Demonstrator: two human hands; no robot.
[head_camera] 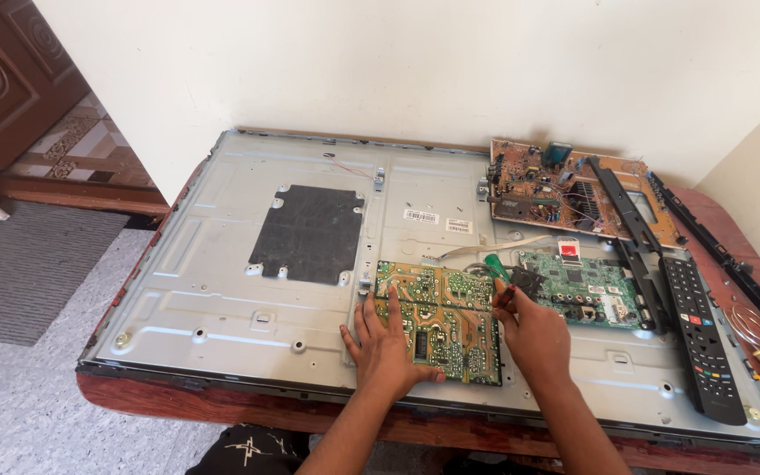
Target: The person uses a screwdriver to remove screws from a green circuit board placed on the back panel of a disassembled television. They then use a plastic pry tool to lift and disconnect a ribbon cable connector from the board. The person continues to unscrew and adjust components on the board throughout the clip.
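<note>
Wooden table (222, 406) carries a metal television back panel (222, 290), with a circuit board (440, 321) at its six o'clock. Left hand (386, 345) presses spread on the board; right hand (534, 330), at the board's three o'clock, pinches a green screwdriver (497, 268).

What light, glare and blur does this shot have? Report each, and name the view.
Head view: soft, even daylight, no hard shadows; a mild sheen on the grey metal back panel, not blown out; left hand and right hand on the yellow-green circuit board look sharp, with no motion blur; the panel's far edge bows slightly, as a wide lens would give; the black remote stays in focus.
</note>
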